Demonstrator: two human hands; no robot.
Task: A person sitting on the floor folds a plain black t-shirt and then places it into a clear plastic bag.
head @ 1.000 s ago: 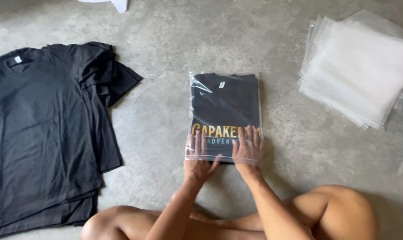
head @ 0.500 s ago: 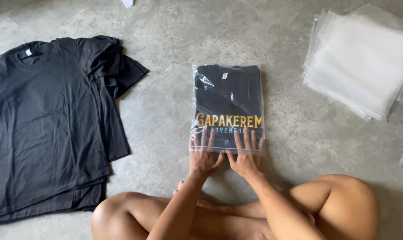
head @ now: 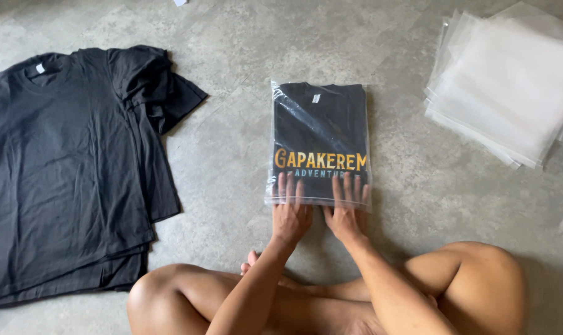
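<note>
Nearby, black shirt pile [head: 70,167] left, clear bags [head: 511,80] right, both hands' fingers [head: 287,192] flat, gripping nothing, on bagged shirt [head: 320,133].

Mottled grey concrete floor [head: 232,161], carrying a spread stack of black T-shirts [head: 70,167] at left, a bagged folded black T-shirt [head: 320,133] at centre, a fanned pile of clear plastic bags [head: 511,80] at upper right.

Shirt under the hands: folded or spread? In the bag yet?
Folded, inside the clear bag; the shirt forms a compact rectangle, and glossy plastic covers it.
</note>
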